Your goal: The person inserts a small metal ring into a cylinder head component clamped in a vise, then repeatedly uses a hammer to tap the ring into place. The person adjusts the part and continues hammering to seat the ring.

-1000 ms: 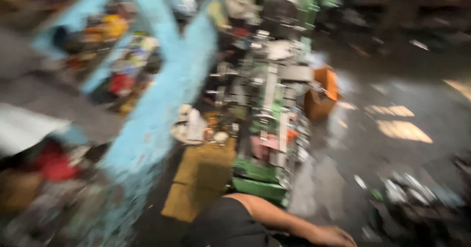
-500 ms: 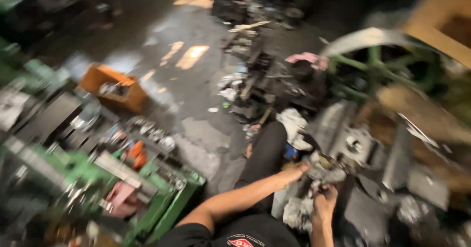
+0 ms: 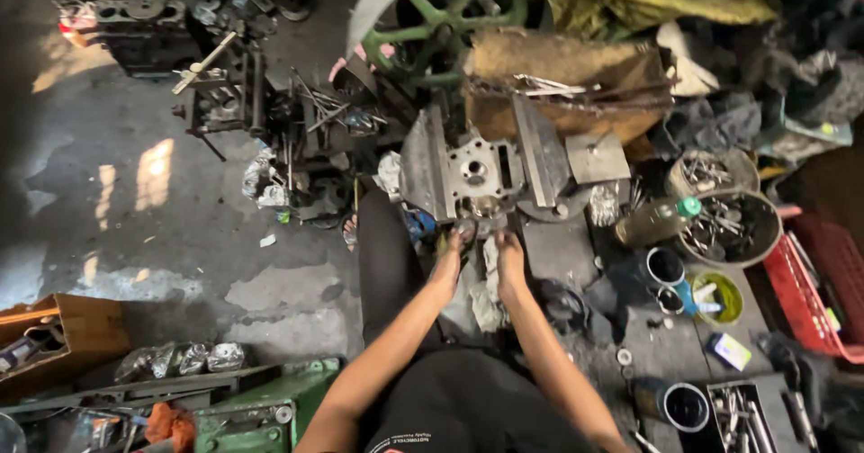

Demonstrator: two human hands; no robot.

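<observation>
Both hands reach fwd to the base of a grey metal machine block at centre frame, w/ steel plates bolted either side and a bored hole in the middle. Left hand sits at the block's lower edge, fingers curled down around something small and dark, prob. a tool or fitting, but too small to tell what. Right hand is just beside it, fingers bent onto the same lower edge, touching a pale rag that hangs between the wrists; can't tell if it's actually gripping anything. Block rests on the cluttered floor, in front of a green spoked flywheel at top centre. To the right: a round bowl of loose metal parts, a green-capped bottle, a red crate at the edge. Orange box lower left, well apart. For this step, best judged: keep both wrists low and braced, work the small part squarely w/ left while right steadies the block edge, and keep the rag clear of the fitting.
</observation>
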